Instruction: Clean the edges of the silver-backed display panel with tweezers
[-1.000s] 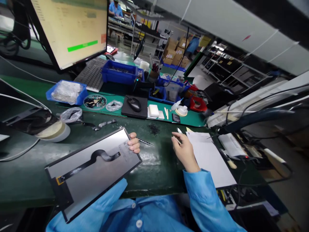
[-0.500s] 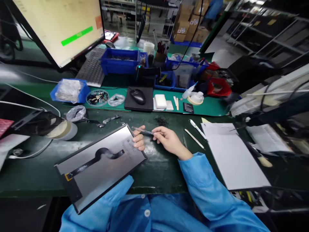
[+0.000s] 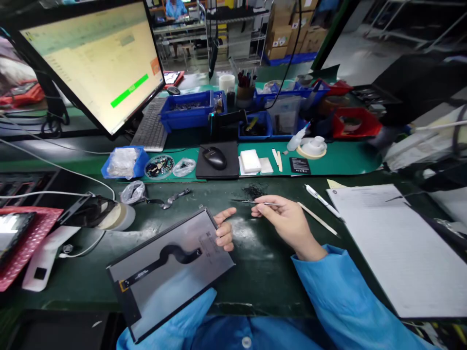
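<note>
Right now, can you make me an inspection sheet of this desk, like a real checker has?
Surface: dark green bench top, glossy, with reflections.
Job's things: display panel with a black ribbon cable on its upturned face; thin pointed tool, probably tweezers.
Clutter: black scraps beyond the tool, pen, pale stick, papers.
Hands: left hand grips the panel's edge; right hand pinches the tool.
Cables: white cable at left; black cable hanging behind.
Surroundings: lit monitor, keyboard, cardboard boxes, someone in blue at the back.
</note>
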Available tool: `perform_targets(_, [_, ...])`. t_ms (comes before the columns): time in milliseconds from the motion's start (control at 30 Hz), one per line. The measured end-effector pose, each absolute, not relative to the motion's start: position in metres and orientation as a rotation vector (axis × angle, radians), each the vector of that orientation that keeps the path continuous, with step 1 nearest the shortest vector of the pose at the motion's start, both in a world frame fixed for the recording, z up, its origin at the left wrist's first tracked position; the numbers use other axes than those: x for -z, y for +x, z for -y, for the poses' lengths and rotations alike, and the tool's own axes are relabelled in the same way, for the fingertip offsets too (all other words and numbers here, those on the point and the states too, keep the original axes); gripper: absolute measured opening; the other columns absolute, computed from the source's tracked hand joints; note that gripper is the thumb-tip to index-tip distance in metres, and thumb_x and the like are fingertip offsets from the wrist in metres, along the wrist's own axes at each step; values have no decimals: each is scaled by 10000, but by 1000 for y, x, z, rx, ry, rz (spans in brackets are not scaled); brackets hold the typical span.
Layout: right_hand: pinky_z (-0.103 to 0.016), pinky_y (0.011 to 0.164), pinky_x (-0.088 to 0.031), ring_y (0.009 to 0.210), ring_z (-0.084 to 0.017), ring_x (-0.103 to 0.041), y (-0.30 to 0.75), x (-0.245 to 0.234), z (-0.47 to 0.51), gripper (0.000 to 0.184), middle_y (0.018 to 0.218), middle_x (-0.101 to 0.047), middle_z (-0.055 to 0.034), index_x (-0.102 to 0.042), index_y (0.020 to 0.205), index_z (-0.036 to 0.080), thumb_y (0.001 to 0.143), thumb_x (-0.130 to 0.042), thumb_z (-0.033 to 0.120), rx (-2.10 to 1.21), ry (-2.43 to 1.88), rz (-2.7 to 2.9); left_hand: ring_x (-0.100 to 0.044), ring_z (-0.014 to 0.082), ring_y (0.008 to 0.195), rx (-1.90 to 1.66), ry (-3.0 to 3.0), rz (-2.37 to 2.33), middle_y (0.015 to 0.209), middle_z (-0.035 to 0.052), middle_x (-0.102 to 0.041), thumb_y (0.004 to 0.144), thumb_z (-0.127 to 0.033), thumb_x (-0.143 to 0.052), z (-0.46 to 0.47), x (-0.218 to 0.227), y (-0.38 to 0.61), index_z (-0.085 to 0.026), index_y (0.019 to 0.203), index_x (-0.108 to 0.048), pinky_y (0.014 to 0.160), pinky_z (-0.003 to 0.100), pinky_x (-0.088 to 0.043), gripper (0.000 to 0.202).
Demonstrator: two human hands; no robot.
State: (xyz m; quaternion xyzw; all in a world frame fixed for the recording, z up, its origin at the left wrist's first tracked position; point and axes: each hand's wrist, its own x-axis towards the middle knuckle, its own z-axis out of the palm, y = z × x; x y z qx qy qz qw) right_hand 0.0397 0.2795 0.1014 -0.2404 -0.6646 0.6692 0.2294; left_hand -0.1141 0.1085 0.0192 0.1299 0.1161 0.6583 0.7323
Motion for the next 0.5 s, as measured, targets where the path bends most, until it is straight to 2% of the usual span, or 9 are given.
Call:
perform_targets(167, [-356, 641, -585, 635, -204, -685, 46, -110, -274, 373, 697, -716, -42, -769, 929, 226, 939, -660, 583, -1426, -610, 1924, -498, 126, 465, -1385, 248, -311, 643, -13, -527, 938, -329, -545, -108, -32, -104, -296, 1262, -713, 583, 335, -442, 367])
perform_targets(267, [-362, 732, -567, 759, -218, -682, 47, -113, -274, 425, 776, -705, -67, -739, 783, 231, 997, -565, 556, -1224, -515, 2035, -549, 134, 490, -1345, 233, -294, 731, 10, -594, 921, -311, -571, -109, -34, -102, -282, 1217, -729, 593, 350, -476, 337])
perform_targets(400, [-311, 658, -511, 669, -186, -650, 44, -104, -272, 388, 695, -678, -21, -701, 787, 234, 1032, -500, 457, -1325, -567, 2249, -598, 144, 519, -1312, 237, -225, 807, 22, -644, 925, -299, -580, -112, -36, -101, -266, 1139, -745, 587, 346, -513, 272])
perform_targets(500, [-322, 742, -516, 802, -216, -703, 39, -89, -270, 218, 851, -770, -28, -760, 893, 246, 984, -594, 354, -1303, -543, 2513, -612, 157, 529, -1277, 227, -205, 814, 28, -648, 930, -288, -547, -115, -36, -99, -254, 1095, -734, 581, 358, -528, 252])
